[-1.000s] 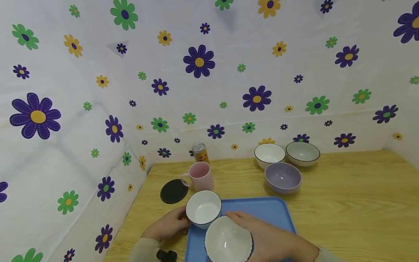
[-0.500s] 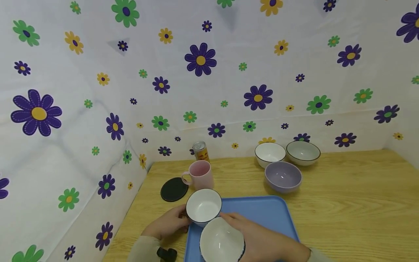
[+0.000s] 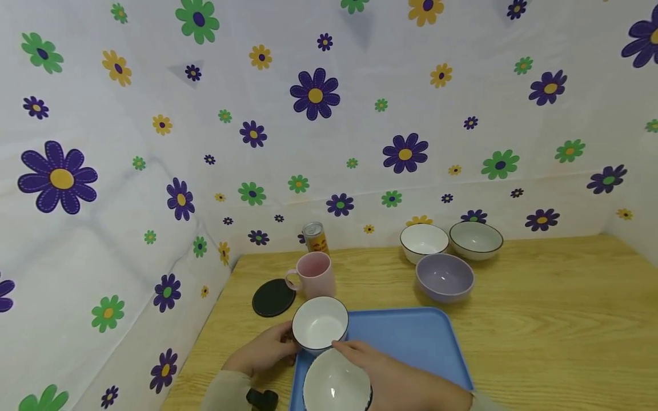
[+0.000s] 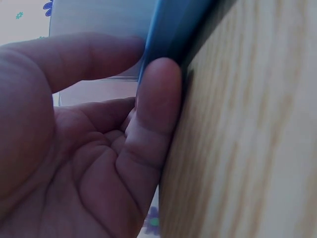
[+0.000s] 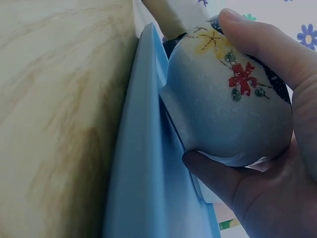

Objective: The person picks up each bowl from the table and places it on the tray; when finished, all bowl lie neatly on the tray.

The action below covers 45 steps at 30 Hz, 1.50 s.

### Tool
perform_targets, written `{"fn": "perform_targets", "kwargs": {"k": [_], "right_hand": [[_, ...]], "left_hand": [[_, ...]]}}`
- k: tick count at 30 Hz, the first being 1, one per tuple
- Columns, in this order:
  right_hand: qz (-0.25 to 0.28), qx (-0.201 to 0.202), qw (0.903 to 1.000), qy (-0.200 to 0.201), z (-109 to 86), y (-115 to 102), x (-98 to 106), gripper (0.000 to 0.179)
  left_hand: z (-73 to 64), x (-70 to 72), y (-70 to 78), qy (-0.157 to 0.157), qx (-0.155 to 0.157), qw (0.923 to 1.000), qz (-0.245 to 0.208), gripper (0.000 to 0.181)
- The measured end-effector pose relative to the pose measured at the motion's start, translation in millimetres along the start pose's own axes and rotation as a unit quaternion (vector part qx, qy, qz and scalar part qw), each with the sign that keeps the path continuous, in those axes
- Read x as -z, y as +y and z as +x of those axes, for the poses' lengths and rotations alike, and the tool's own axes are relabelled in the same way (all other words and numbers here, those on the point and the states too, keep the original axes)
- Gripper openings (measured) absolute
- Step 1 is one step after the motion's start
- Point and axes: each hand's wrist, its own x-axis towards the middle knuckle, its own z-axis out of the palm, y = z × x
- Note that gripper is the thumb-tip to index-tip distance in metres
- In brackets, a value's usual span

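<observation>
My right hand (image 3: 396, 377) grips a round bowl (image 3: 334, 382), thumb over its rim and fingers along its side. Its inside is cream; the right wrist view shows painted red and yellow flowers on the outside. It is held low over the near left part of the blue tray (image 3: 406, 331). My left hand (image 3: 264, 348) pinches the tray's left edge; in the left wrist view one fingertip (image 4: 161, 79) lies between tray rim and table. Right beside that hand, a white bowl (image 3: 320, 322) with a dark rim stands at the tray's back left corner.
Behind the tray stand a pink mug (image 3: 319, 279), a drink can (image 3: 315, 237) and a black round coaster (image 3: 273, 298). Farther right are a purple bowl (image 3: 444, 279), a white bowl (image 3: 424, 240) and a grey-green bowl (image 3: 475, 240). A flowered cloth (image 3: 360, 131) hangs behind the wooden table (image 3: 555, 319).
My right hand has moved the flowered bowl left and slightly toward me over the tray. The left hand, the tray and the dark-rimmed bowl stay where they were.
</observation>
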Motion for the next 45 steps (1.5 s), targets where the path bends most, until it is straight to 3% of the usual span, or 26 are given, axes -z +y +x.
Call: {"fn": "perform_targets", "kwargs": {"k": [15, 31, 41, 45], "right_hand": [[0.065, -0.008, 0.9963, -0.056, 9.3, 0, -5, 0.103], [0.019, 0.031, 0.996, -0.082, 12.9, -5, -13, 0.1], [0.025, 0.037, 0.9944, -0.096, 11.6, -4, -16, 0.102], [0.051, 0.031, 0.9926, -0.106, 6.9, -4, -14, 0.104]], "left_hand": [[-2.1, 1.5, 4.5, -0.004, -0.005, 0.9999, 0.008, 0.05], [-1.9, 1.0, 2.4, -0.003, -0.007, 1.0, 0.005, 0.054], [-2.5, -0.7, 2.0, -0.003, -0.006, 1.0, 0.0, 0.057], [-1.6, -1.1, 2.9, -0.001, -0.003, 1.0, 0.005, 0.058]]}}
